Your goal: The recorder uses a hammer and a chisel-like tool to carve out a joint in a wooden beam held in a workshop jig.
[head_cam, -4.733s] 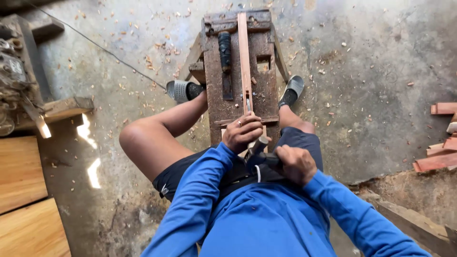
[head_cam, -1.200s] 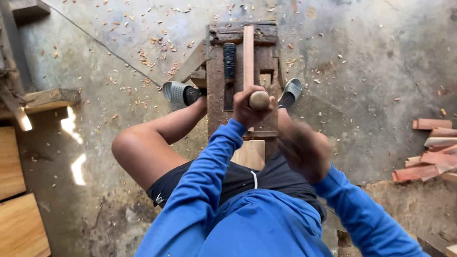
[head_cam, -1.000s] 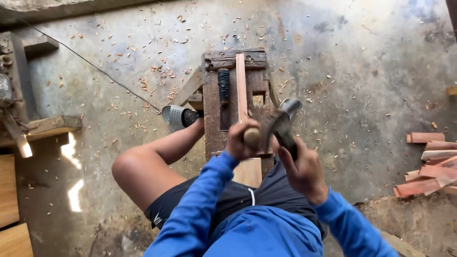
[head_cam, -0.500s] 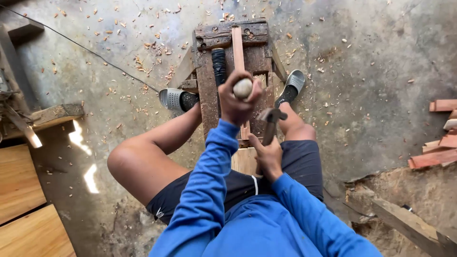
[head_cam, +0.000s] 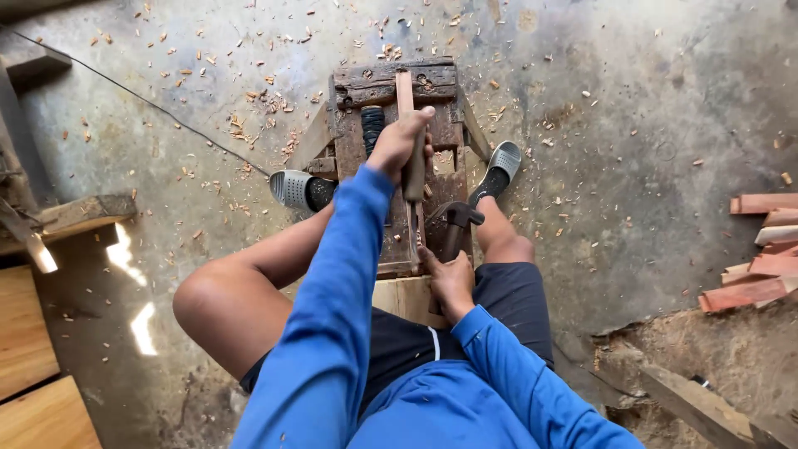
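With the left hand [head_cam: 401, 143] gripping the chisel [head_cam: 413, 179] and the right hand [head_cam: 449, 278] clasping the hammer [head_cam: 455, 223] above the wooden bench [head_cam: 357, 108], a glancing blow could hit knuckles.

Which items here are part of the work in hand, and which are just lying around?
In use: chisel in left hand; hammer in right hand; reddish strip; wooden bench.
Lying about: reddish offcuts; wood shavings; light planks.

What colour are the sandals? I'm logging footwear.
Grey sandals, with darker insides, clearest in the head view.
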